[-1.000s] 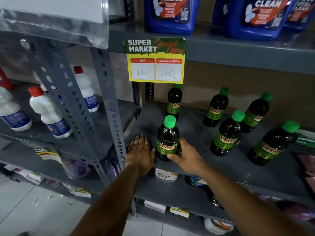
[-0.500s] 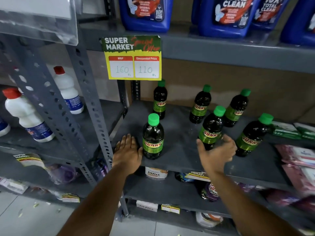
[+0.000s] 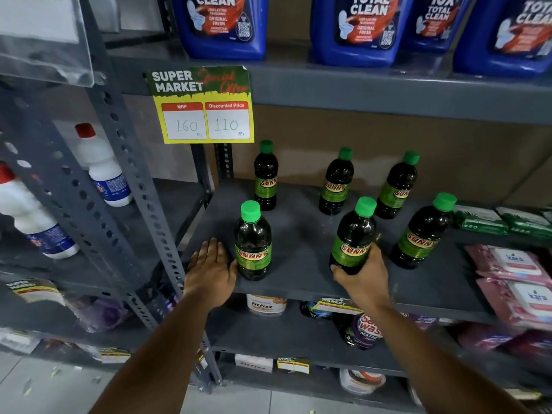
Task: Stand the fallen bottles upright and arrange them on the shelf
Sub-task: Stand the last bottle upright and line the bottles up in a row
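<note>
Head camera view of a grey metal shelf (image 3: 298,282) in a shop aisle, where six dark plastic bottles with green screw caps and green-and-red labels all stand upright, three along the back and three nearer the front edge. None lies on its side, so what remains looks like arranging rather than righting. The risk from here is a knock-on fall: the front middle bottle (image 3: 354,237) leans slightly and stands near the front right bottle (image 3: 422,233) and close in front of the back right bottle (image 3: 397,186), so a quick sideways shove could tip one into another, or send the gripped one off the shelf's front lip (it sits close to that edge). The right hand (image 3: 363,274) is curled around the lower body of that front middle bottle, thumb across the near side and fingers wrapped behind it, closed on it firmly. The left hand (image 3: 210,271) lies flat and palm down on the shelf, fingers together and extended, holding nothing, its thumb side just touching the base of the front left bottle (image 3: 253,243).
</note>
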`<state>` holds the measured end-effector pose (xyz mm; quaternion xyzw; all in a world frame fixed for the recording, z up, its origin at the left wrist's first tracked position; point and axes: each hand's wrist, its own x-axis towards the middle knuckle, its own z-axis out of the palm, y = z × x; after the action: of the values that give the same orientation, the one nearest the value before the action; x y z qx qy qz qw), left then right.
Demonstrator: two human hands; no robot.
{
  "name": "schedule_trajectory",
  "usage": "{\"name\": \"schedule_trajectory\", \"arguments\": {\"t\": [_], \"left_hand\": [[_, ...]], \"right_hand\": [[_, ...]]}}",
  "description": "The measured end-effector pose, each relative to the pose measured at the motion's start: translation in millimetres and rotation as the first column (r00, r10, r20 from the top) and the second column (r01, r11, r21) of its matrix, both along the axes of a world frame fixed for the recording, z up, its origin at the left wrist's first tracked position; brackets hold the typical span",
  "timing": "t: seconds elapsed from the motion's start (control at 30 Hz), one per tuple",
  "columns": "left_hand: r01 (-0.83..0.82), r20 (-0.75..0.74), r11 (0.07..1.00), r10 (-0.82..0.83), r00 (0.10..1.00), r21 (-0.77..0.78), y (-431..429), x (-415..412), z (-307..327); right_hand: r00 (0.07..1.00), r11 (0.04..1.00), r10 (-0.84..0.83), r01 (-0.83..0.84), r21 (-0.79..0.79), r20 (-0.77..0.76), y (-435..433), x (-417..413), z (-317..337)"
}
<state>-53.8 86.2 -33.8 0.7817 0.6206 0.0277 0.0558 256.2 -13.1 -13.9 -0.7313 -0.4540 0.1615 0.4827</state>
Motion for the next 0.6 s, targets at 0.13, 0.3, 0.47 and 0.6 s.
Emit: {"name": "schedule_trajectory", "arguments": {"t": [0.13,0.3,0.47,0.6], "left_hand": [[0.004,0.008,1.000,-0.004,1.000,-0.002,-1,-1,0],[0.000,0.002,1.000,0.000,1.000,-0.003,0,-1,-1],[-0.003,0.006,1.000,0.003,1.000,0.009,2,-1,-2],[-0.006,-0.010,1.000,0.006,1.000,-0.020,2,-1,-2]], "right_hand": [[1.000,0.999,0.029,-0.029,0.013,0.003,-14,-4,-8],[0.990,0.978,0.139,-0.135,0.160,-0.009,-26,-3,-4],[0.904,0.849,-0.425,0.418,0.323,-0.051,-26,37,-1],[0.890,0.891,-0.441,0.450,0.059,-0.116,-6,98,17]]}}
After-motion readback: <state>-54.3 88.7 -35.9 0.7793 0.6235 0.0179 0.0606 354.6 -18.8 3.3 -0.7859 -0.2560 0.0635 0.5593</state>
